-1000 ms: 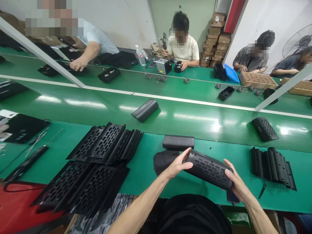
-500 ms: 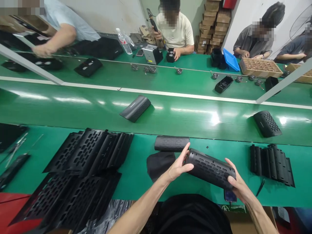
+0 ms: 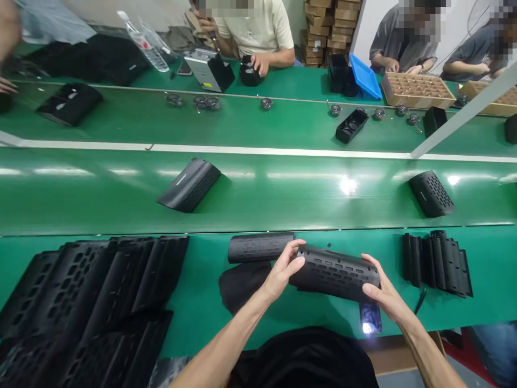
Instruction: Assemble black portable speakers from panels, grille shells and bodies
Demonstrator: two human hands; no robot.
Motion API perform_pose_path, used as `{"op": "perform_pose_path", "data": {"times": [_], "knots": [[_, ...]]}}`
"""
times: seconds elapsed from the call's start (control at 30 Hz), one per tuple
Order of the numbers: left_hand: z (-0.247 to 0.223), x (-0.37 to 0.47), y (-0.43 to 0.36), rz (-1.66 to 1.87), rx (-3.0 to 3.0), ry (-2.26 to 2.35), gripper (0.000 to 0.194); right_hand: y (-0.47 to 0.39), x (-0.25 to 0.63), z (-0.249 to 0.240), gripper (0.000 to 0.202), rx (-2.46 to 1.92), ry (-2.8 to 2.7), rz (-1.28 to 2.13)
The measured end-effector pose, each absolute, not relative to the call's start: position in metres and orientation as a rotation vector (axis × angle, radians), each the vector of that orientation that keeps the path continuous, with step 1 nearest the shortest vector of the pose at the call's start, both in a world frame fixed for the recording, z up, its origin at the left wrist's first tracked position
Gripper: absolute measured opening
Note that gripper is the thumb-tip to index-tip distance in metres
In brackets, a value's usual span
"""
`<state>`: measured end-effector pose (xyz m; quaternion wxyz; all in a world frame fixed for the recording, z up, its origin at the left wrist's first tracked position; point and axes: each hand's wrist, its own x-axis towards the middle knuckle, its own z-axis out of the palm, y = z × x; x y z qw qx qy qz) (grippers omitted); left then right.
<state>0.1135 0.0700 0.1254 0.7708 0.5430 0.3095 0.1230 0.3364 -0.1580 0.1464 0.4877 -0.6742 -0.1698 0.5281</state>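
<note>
At the green bench [image 3: 194, 307], our left hand [image 3: 283, 272] and right hand [image 3: 383, 293] pinch the slotted speaker shell's [image 3: 331, 274] ends; uneven thumb pressure could drop it onto the phone [image 3: 370, 318].

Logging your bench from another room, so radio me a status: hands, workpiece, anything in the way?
Left hand and right hand gripping slotted black casing, one per end. Phone close by the right hand.

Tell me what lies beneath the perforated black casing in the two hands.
A phone shows below the black casing near the right hand, its far end covered. Green table shows around; anything else directly beneath is hidden.
</note>
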Motion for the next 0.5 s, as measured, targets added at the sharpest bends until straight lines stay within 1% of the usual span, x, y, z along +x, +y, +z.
{"op": "perform_pose_path", "data": {"times": [0.07,0.13,0.23,0.27,0.4,0.43,0.5], "knots": [[0.123,0.125,0.067,0.329,1.155,0.707,0.059,-0.161,0.343,0.142,0.094,-1.699,-0.465,1.253],[0.121,0.134,0.064,0.351,1.194,0.734,0.059,-0.162,0.348,0.138,0.091,-1.745,-0.488,1.226],[0.116,0.139,0.06,0.294,1.239,0.805,0.062,-0.16,0.355,0.13,0.088,-1.775,-0.459,1.192],[0.114,0.14,0.061,0.264,1.229,0.793,0.066,-0.159,0.358,0.127,0.088,-1.77,-0.431,1.185],[0.107,0.142,0.068,0.23,1.204,0.618,0.098,-0.148,0.371,0.117,0.089,-1.679,-0.326,1.203],[0.106,0.144,0.071,0.248,1.231,0.609,0.101,-0.143,0.375,0.115,0.087,-1.649,-0.317,1.208],[0.107,0.153,0.078,0.284,1.323,0.653,0.1,-0.132,0.384,0.109,0.084,-1.583,-0.31,1.202]]}}
